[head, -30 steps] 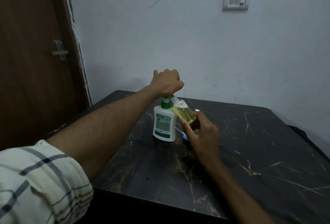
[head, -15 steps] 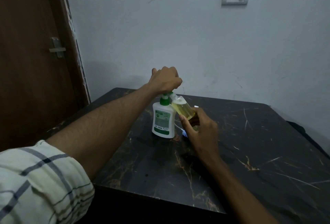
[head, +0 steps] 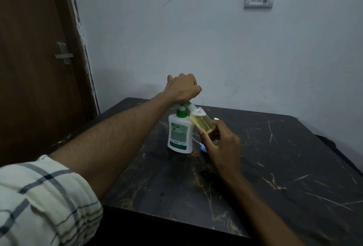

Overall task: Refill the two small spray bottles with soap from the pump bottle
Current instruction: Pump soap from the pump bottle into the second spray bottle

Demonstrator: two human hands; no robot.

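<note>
my left hand (head: 182,88) is clenched over the pump bottle (head: 179,134) standing on the dark table (head: 275,157). my right hand (head: 220,143) grips a tilted spray bottle (head: 203,123), its mouth at the pump's spout.

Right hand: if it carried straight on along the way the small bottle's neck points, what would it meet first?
The right hand tilts the small spray bottle up and left, so its mouth meets the pump bottle spout under the left hand. They look as good as touching already, though depth is unclear.
</note>
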